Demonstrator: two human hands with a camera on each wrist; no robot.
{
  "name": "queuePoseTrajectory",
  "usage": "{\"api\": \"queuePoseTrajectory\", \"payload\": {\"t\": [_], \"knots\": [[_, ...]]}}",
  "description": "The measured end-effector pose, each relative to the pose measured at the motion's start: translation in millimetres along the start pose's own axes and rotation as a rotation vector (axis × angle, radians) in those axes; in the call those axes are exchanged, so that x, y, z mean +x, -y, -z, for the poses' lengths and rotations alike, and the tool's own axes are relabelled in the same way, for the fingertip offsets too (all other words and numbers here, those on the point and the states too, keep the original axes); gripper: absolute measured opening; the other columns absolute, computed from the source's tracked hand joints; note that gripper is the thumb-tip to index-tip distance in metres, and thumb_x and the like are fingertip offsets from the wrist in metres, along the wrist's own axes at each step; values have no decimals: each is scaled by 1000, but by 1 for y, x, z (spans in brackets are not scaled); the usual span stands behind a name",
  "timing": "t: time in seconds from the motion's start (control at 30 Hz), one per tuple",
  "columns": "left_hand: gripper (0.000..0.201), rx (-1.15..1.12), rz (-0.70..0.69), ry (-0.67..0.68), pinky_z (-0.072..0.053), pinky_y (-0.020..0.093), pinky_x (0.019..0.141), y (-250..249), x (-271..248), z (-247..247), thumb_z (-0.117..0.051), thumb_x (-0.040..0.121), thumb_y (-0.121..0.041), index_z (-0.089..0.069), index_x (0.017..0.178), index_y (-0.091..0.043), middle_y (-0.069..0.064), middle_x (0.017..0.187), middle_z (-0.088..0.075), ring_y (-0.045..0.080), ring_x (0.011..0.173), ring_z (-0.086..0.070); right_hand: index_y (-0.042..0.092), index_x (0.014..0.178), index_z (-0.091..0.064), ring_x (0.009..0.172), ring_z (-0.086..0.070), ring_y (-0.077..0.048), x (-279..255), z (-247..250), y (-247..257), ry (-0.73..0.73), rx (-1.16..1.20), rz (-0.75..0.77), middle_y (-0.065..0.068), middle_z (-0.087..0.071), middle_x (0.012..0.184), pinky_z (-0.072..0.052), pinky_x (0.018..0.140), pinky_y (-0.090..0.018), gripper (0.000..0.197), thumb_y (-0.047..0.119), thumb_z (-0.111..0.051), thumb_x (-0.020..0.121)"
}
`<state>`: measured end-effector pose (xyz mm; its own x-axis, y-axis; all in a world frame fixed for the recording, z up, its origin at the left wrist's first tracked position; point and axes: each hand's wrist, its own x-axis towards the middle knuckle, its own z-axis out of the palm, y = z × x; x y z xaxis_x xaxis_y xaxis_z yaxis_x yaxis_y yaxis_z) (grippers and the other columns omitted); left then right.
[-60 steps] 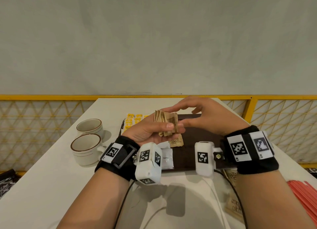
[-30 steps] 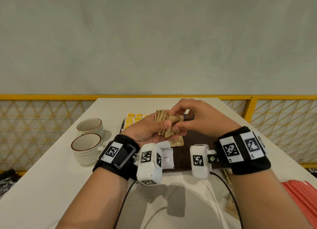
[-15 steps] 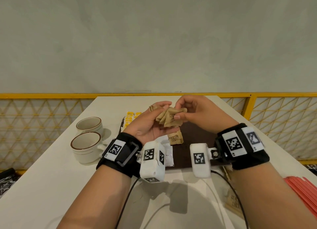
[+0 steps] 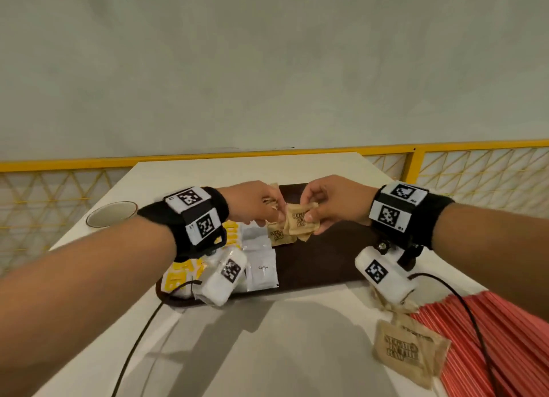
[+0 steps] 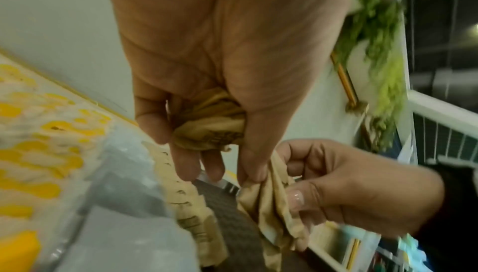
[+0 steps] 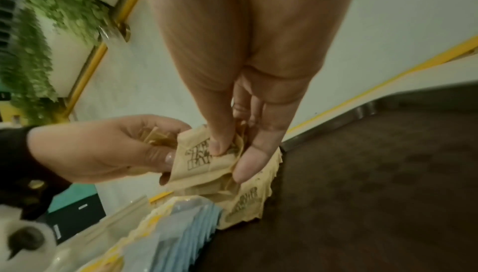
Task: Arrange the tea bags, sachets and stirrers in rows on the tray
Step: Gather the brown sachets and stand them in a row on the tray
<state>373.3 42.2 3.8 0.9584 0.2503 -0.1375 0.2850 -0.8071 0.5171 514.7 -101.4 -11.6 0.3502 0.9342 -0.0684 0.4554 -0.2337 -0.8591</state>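
Over the dark brown tray [image 4: 320,266] both hands meet. My left hand [image 4: 255,203] grips a crumpled bunch of brown sugar sachets [image 5: 209,127]. My right hand [image 4: 329,206] pinches a few brown sachets [image 4: 301,222] between thumb and fingers [image 6: 220,145], touching the left hand's bunch. One brown sachet [image 4: 277,236] lies flat on the tray under them. White coffee sachets [image 4: 263,270] and yellow-and-white tea bags [image 4: 181,277] lie in rows on the tray's left part. Red stirrers [image 4: 505,337] lie on the table at the near right.
A loose brown sachet [image 4: 410,349] lies on the white table [image 4: 267,352] by the stirrers. A white cup [image 4: 111,215] stands at the left behind my forearm. Yellow railings with mesh [image 4: 475,170] edge the table. Camera cables trail across the near table.
Both hands have moved forward and down over the tray, and the head view has tipped lower. The left hand has turned palm down with its bunch; the right hand now pinches sachets.
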Motion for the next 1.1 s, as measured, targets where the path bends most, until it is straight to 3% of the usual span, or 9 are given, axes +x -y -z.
{"api": "queuePoseTrajectory", "payload": {"t": [0.13,0.37,0.6,0.7,0.77,0.87,1.1], "knots": [[4,146,-14,29,-40,10,61,5,15,1,-59,93,-25,-60,96,-24,-15,81,-53,4,66,-56,8,87,-59,74,-69,-25,19,-7,-12,28,-44,-42,-12,-64,88,-60,61,-28,18,-8,-66,82],[1,246,-33,63,-40,19,62,10,35,5,-64,89,-19,-63,88,-20,-13,72,-52,9,62,-51,9,85,-59,68,-68,-20,37,-8,-16,132,-162,-52,-10,-66,82,-60,62,-25,20,-8,-67,81],[3,435,27,137,-38,24,63,13,49,-6,-66,85,-24,-66,88,-22,0,80,-58,15,75,-51,11,83,-60,84,-68,-32,49,-11,-14,198,-309,-65,-17,-66,90,-60,69,-31,19,-6,-69,80],[16,439,42,115,-37,24,64,16,52,-9,-66,85,-24,-69,97,-14,1,85,-57,15,78,-49,12,81,-61,79,-70,-24,51,-12,-14,165,-333,-62,-13,-66,87,-59,65,-25,19,-3,-73,78],[19,428,44,105,-39,25,69,18,53,-9,-66,85,-22,-70,100,-12,0,91,-60,15,84,-51,11,84,-63,73,-69,-17,50,-11,-15,141,-346,-70,-10,-66,85,-57,62,-21,17,1,-75,77],[13,395,48,105,-44,32,87,22,54,-9,-65,86,-20,-72,96,-14,1,102,-65,17,96,-55,10,88,-62,74,-68,-18,47,-9,-18,136,-366,-124,-6,-65,81,-58,62,-22,20,1,-76,76],[15,433,59,116,-43,29,88,21,55,-11,-61,89,-21,-71,99,-15,-2,100,-64,14,95,-54,5,100,-57,67,-69,-17,36,-13,-23,135,-291,-206,-6,-66,76,-57,57,-22,33,-5,-75,74]]}}
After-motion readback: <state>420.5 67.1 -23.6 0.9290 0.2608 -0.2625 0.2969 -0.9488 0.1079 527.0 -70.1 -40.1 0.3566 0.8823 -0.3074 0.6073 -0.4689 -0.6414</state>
